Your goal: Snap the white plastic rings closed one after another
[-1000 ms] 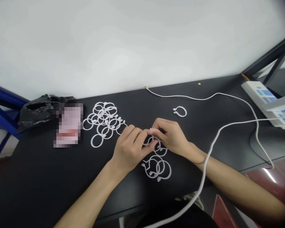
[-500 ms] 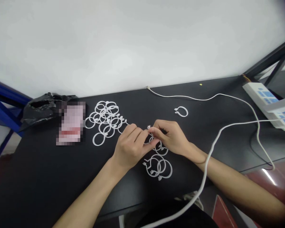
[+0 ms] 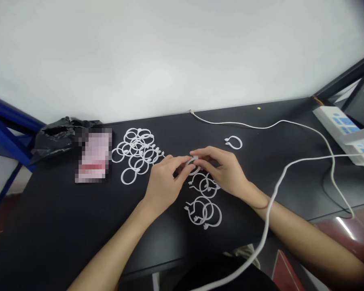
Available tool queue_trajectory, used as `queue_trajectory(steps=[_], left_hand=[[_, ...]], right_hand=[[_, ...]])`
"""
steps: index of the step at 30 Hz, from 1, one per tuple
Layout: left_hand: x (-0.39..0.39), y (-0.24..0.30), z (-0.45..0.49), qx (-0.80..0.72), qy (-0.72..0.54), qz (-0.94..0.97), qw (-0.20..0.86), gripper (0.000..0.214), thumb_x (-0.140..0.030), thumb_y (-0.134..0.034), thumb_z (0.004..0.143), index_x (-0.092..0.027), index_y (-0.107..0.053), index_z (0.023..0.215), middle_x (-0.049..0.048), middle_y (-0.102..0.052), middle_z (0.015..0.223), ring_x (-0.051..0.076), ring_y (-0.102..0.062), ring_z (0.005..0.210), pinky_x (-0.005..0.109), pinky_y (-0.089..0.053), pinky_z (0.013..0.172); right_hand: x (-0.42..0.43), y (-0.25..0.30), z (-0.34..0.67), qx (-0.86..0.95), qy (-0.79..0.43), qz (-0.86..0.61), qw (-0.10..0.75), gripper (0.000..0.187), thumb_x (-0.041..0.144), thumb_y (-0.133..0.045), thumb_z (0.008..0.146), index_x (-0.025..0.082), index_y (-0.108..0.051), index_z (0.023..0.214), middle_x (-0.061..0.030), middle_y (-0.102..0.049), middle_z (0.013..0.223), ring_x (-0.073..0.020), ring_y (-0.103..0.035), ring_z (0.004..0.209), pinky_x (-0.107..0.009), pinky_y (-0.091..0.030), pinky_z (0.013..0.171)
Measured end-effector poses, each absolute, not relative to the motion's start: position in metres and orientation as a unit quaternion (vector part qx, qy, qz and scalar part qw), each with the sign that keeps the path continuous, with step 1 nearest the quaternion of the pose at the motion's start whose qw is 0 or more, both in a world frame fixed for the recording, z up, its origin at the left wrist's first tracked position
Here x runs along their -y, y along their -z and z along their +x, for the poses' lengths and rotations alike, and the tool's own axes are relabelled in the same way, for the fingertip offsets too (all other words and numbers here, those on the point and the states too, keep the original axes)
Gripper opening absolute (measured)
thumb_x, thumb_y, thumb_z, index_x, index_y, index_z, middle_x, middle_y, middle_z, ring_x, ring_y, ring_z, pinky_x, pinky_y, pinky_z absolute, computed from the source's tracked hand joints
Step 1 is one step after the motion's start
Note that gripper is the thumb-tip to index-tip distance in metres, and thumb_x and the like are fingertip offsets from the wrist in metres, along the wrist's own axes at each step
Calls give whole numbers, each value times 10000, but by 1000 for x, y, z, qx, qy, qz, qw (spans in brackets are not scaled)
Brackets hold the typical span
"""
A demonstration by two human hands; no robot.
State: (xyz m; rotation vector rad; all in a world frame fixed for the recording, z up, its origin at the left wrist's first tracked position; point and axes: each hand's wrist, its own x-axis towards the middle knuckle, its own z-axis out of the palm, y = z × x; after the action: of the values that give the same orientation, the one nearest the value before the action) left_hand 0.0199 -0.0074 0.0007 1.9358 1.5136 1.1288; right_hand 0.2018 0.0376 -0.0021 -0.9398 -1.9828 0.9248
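Between my hands is a white plastic ring clip (image 3: 195, 171), its lower arc showing below the fingertips. My left hand (image 3: 164, 182) pinches it from the left, and my right hand (image 3: 227, 169) pinches its upper part from the right. My fingers hide part of the ring, so I cannot tell if its ends are joined. Just below lie several similar rings (image 3: 221, 216), some with their ends apart. A larger overlapping heap of white rings (image 3: 129, 176) lies left of my left hand. One lone ring with parted ends (image 3: 241, 142) rests beyond my right hand.
A crumpled black plastic bag (image 3: 53, 139) and a pixelated pinkish item (image 3: 94, 153) lie at the left of the black table (image 3: 79, 226). A white cable (image 3: 269, 202) passes over my right forearm. A white power strip (image 3: 330, 117) stands at the right, near a metal frame.
My hands have risen slightly and turned, with the fingertips closer together around the ring. More of the rings beneath them show now. The view has shifted a little.
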Motion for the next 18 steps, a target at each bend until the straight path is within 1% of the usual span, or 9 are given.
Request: queue_trajectory(steps=[4, 7, 11, 18], left_hand=[[5, -7, 18, -578, -388, 615, 371, 162, -328, -586, 927, -229, -704, 978, -30, -739, 775, 128, -675, 698, 247, -497, 659], [5, -9, 19, -584, -391, 568, 428, 159, -341, -584, 919, -219, -683, 942, -21, -744, 775, 146, -698, 740, 259, -507, 679], [7, -9, 23, -588, -395, 547, 446, 161, -347, -583, 914, -205, -659, 911, -9, -740, 763, 154, -696, 727, 275, -510, 688], [8, -5, 24, -597, -415, 542, 423, 178, -368, -554, 932, -209, -634, 938, -3, -738, 783, 147, -677, 713, 273, -498, 673]], right_hand=[[-37, 0, 203, 791, -347, -354, 360, 257, 239, -613, 929, 241, -646, 1184, -12, -684, 920, -123, -658, 814, -251, -546, 728], [-35, -2, 201, 794, -326, -367, 359, 279, 235, -603, 934, 228, -617, 1212, -9, -671, 887, -125, -651, 797, -254, -543, 723], [-33, -4, 200, 805, -301, -372, 351, 248, 227, -586, 940, 209, -622, 1185, -9, -655, 863, -119, -630, 768, -244, -535, 697], [-33, -4, 199, 793, -311, -388, 352, 246, 206, -582, 932, 199, -632, 1173, -13, -644, 870, -115, -622, 768, -237, -528, 689]])
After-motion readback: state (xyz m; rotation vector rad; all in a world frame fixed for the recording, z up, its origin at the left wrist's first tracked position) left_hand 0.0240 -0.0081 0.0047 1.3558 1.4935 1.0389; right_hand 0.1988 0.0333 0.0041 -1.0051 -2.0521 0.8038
